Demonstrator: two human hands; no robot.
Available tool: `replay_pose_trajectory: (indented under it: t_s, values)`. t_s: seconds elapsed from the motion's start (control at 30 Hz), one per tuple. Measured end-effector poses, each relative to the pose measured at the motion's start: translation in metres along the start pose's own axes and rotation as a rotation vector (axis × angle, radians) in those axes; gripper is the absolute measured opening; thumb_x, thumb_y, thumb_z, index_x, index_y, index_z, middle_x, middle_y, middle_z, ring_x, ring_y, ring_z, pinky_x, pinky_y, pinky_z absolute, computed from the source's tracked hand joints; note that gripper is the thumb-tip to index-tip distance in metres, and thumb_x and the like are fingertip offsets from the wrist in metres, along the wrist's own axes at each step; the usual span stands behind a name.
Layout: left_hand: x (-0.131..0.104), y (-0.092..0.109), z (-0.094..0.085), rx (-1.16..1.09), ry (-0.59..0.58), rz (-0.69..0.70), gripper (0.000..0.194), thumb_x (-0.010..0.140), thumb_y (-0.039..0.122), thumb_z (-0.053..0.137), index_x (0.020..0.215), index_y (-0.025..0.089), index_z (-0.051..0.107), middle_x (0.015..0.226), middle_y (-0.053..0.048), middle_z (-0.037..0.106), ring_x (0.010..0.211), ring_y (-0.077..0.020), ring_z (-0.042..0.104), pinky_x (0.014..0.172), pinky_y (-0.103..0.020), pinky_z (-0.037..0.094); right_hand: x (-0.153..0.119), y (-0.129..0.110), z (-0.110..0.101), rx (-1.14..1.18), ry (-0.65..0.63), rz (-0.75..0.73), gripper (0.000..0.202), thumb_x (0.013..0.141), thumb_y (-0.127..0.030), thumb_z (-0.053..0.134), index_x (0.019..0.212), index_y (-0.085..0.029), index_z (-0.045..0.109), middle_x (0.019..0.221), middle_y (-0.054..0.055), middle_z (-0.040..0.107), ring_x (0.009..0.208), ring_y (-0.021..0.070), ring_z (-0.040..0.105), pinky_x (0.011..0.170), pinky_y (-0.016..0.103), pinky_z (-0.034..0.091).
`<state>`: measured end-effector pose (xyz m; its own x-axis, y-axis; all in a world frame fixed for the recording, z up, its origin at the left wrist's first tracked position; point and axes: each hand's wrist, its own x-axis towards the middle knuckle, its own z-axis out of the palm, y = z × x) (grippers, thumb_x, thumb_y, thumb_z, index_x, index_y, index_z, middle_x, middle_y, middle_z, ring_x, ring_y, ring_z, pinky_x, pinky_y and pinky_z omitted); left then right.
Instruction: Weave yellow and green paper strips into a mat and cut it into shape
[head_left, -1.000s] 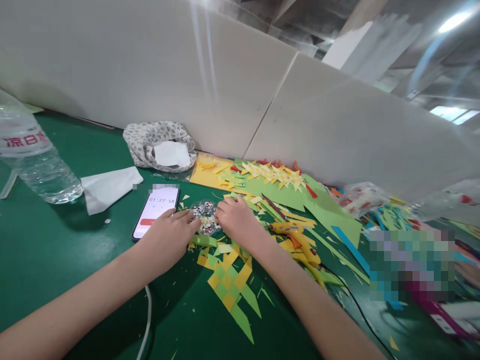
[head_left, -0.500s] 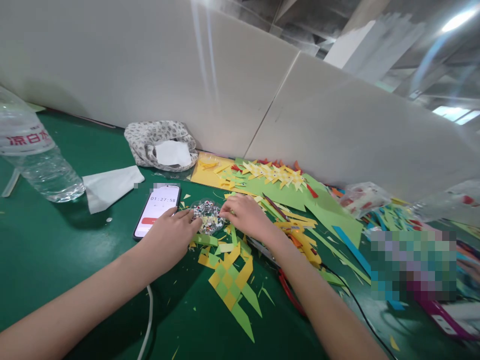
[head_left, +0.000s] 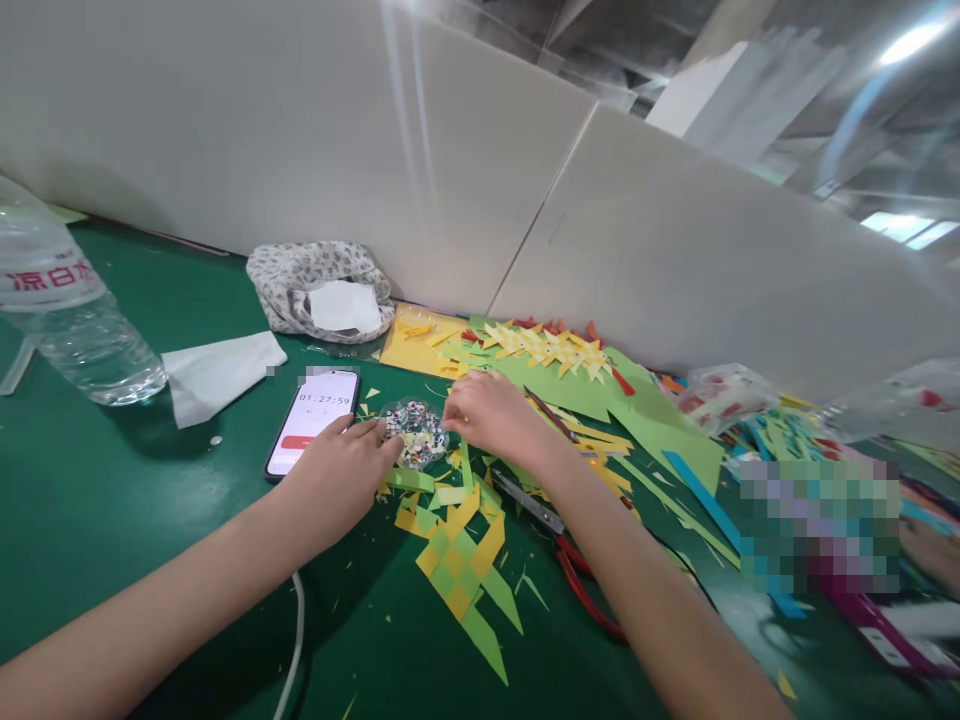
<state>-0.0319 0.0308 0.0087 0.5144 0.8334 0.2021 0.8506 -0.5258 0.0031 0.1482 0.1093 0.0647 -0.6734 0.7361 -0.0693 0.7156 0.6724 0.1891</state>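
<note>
A clear round dish (head_left: 415, 445) full of small black-and-white googly eyes, with some coloured bits, lies on the green table. My left hand (head_left: 354, 458) grips its left rim, thumb at the near side, and overlaps the corner of a phone (head_left: 309, 410) showing a running timer. Just off the dish's right rim, my right hand (head_left: 484, 412) has its fingertips pinched together; anything between them is too small to make out. In front of the dish is a woven yellow-and-green paper fish (head_left: 456, 565). Red-handled scissors (head_left: 551, 520) lie partly under my right forearm.
A water bottle (head_left: 82, 310) and white tissue (head_left: 223, 375) lie left, beside a patterned cloth pouch (head_left: 319, 285). Finished paper fish (head_left: 551, 350) rest on green sheets at the back. Paper strips (head_left: 705, 505) and plastic bags (head_left: 727, 395) spread right. A white cable (head_left: 295, 640) runs in front.
My right hand has moved slightly right, away from the dish, with its fingers drawn closer together. More of the scissors shows beside my forearm. My left hand stays at the dish.
</note>
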Motion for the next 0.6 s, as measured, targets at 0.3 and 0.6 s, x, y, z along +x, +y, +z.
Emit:
replay_pose_trajectory:
  t_s: [0.3,0.6]
  values:
    - [0.001,-0.001,0.001,0.056,-0.028,0.036,0.032,0.072,-0.003,0.042,0.095,0.013,0.057,0.110,-0.016,0.065,0.108,-0.0279,0.058,0.086,-0.043,0.045,0.018,-0.009,0.006,-0.004,-0.184,-0.171,0.003,0.071,-0.026,0.070,0.071,-0.023,0.071,0.075,0.002,0.069,0.083,0.0183,0.057,0.069,0.028,0.033]
    - [0.001,0.000,-0.001,0.037,-0.023,0.028,0.031,0.074,-0.004,0.042,0.096,0.012,0.057,0.111,-0.017,0.064,0.108,-0.0287,0.058,0.087,-0.044,0.044,0.013,-0.002,0.010,-0.009,-0.158,-0.191,0.012,0.080,-0.019,0.059,0.079,-0.021,0.071,0.082,0.003,0.069,0.088,0.0183,0.054,0.074,0.030,0.030]
